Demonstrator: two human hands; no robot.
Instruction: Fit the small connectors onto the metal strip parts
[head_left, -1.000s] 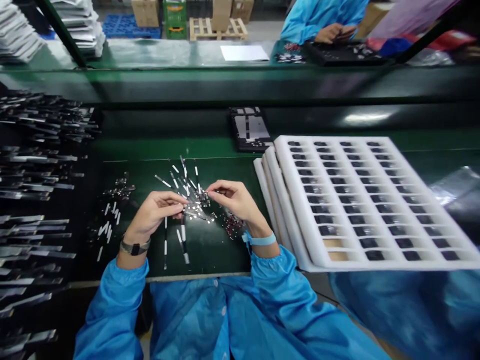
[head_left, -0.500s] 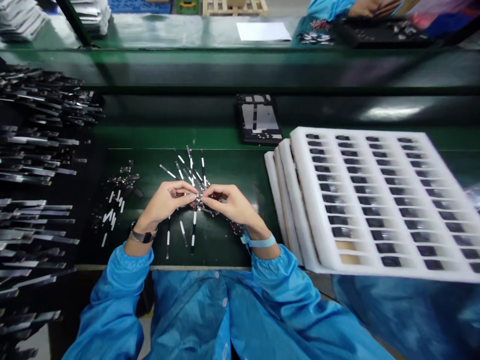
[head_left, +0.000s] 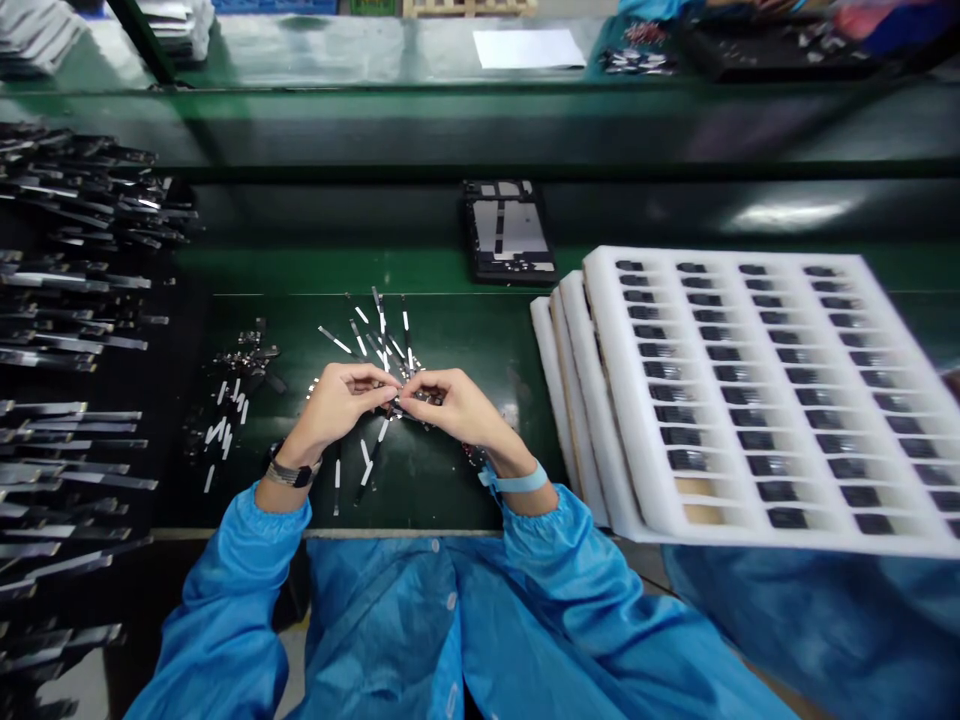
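A: Head view, the only one. Where were your hands?

B: Mid-frame, just left of centre. Your left hand [head_left: 334, 405] had thumb and forefinger clamped on a held strip [head_left: 383, 430], which slanted to the lower left. Your right hand [head_left: 454, 405] met it there, thumb and forefinger together on the same end, as far as showed; the tip was too small to make out.

A: Which step were you on?

B: Fine two-handed fingertip work on one end, I'd judge.

A: Around you?

B: Loose strips [head_left: 406, 322] fanned beyond your fingertips; white pieces [head_left: 225, 435] on the green bench [head_left: 442, 490], left; foam tray [head_left: 631, 400] with dark parts [head_left: 786, 518], right; flat black device [head_left: 514, 228], upper centre.

A: What did the next move call for?

B: Probably a steady left pinch and small right-hand motion, without dragging the loose strips.
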